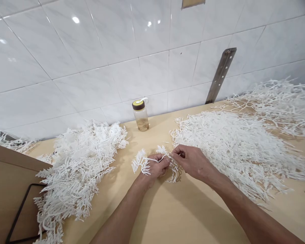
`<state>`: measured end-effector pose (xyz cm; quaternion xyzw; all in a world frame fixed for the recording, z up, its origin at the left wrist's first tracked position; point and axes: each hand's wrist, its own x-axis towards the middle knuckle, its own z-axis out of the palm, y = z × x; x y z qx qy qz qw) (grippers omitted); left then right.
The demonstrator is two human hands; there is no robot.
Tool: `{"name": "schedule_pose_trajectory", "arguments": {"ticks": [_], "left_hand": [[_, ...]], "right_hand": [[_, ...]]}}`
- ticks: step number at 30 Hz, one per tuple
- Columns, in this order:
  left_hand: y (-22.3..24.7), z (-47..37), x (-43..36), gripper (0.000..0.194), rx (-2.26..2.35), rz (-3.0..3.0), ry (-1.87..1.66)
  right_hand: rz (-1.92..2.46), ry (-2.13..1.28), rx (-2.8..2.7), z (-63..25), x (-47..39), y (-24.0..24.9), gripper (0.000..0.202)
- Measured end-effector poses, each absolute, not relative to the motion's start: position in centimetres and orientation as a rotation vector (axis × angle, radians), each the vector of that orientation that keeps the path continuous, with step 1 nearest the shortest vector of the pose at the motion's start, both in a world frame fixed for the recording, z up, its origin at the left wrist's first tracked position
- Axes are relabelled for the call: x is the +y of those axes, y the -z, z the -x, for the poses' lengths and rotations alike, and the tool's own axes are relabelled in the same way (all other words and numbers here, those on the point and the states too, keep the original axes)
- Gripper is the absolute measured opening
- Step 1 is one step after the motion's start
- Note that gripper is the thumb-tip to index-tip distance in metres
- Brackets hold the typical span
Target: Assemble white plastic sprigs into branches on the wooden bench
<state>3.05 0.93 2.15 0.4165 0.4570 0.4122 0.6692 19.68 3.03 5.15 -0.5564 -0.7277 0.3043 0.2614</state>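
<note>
Near the middle of the table my left hand (156, 167) is closed around a white artificial branch (141, 161) with fine needle-like tips. Its sprigs stick out on both sides of the fist. My right hand (191, 161) meets it from the right, thumb and forefinger pinched at the branch's stem; the exact part between those fingertips is too small to make out. Close by on the right lies a broad pile of similar white sprigs (226, 145). Another heaped pile of bushier white branches (83, 159) lies to the left.
A bottle (141, 117) with a dark and yellow lid stands behind my hands, near the tiled wall (91, 91). A metal bracket (221, 75) leans at the wall. Bare white branches (289, 105) lie far right. A brown box (15, 183) stands at the left on the wooden table (188, 213).
</note>
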Motion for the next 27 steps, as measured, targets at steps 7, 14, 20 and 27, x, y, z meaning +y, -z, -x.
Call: {"name": "schedule_pose_trajectory", "arguments": {"ticks": [7,14,20,27], "left_hand": [[-2.3,-3.0,1.0,0.051,1.022,-0.914,-0.897],[-2.4,-2.6,1.1,0.051,0.954,-0.940,-0.892],[-2.0,-2.4,1.2,0.049,0.936,-0.968,-0.910],[-1.6,-2.5,1.2,0.049,0.926,-0.997,-0.924]], "right_hand": [[1.413,-0.527,-2.132,-19.9,3.2,-3.7,0.021],[1.404,-0.149,-2.251,-19.1,3.6,-2.4,0.020],[1.414,-0.358,-2.107,-19.1,3.8,-3.2,0.016],[1.231,-0.816,-1.929,-20.6,3.8,-4.0,0.015]]}}
